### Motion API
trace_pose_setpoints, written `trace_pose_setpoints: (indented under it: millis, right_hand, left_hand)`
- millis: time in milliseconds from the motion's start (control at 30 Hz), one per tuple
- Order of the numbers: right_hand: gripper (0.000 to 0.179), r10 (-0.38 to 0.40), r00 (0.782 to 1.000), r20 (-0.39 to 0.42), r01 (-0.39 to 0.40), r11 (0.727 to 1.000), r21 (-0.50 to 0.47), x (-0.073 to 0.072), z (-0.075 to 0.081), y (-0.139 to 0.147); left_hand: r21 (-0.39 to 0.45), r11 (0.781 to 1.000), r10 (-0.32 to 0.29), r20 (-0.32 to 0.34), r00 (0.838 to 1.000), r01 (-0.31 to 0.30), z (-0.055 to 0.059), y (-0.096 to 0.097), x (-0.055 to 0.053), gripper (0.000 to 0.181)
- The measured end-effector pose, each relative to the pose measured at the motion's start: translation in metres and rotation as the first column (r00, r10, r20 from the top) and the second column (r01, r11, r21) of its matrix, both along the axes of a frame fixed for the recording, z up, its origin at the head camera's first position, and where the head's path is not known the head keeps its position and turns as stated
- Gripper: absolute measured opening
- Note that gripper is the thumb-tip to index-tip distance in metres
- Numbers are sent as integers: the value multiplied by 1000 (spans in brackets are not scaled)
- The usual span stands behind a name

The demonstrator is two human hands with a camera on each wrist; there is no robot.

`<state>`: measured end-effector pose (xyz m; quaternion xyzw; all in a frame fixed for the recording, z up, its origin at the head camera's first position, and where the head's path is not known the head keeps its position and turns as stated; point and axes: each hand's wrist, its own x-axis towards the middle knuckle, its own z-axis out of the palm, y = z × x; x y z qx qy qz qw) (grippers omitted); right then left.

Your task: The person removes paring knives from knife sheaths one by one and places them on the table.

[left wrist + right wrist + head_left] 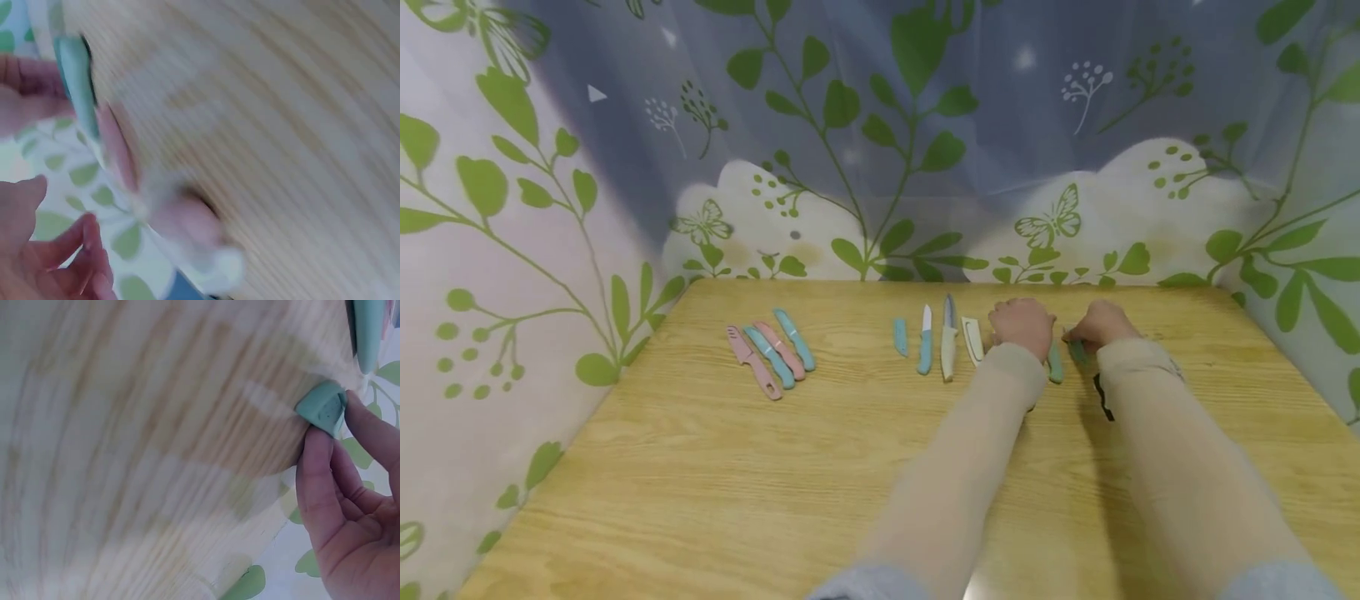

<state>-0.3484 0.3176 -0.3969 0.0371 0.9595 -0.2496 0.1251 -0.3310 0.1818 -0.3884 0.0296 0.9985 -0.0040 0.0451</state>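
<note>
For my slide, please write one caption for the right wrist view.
Fingers of the right hand pinch a small green sheath-like piece near a green handle at a wooden table.

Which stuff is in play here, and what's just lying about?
In play, going by the hands:
held green piece, pinched by the right hand
long green piece, lying between that and the left hand

Probably just lying about:
blue sheath
blue-handled knife
cream-handled knife
cream sheath
cluster of pink and blue utensils, far left
</note>
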Motion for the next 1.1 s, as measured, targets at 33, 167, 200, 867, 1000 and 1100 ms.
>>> trace_pose_setpoints:
  millis: [33, 167, 200, 867, 1000, 1100]
  right_hand:
    - [35, 2, 1000, -5, -2, 1000, 5, 1, 0, -2]
    - [29, 18, 1000, -12, -18, 1000, 22, 3, 3, -3]
    - [29, 24, 1000, -11, -24, 1000, 15, 3, 4, -3]
    - [27, 19, 1000, 18, -18, 1000, -25, 7, 3, -8]
    - [28, 20, 1000, 20, -20, 1000, -8, 5, 4, -7]
    - [28, 29, 999, 24, -29, 1000, 7, 3, 6, -5]
  left_hand:
    - [7, 1000, 31, -17, 999, -31, 0, -6, -2, 58]
    - [-8, 995, 98, -52, 994, -99, -1, -26, -9, 66]
    - [-13, 994, 112, -57, 992, -113, -1, -30, -11, 68]
    - [173, 945, 278, 13, 961, -276, -2, -182, -29, 86]
    - [158, 939, 312, -14, 950, -306, -10, -217, -36, 86]
    - [145, 929, 343, 3, 939, -340, -12, -238, -35, 86]
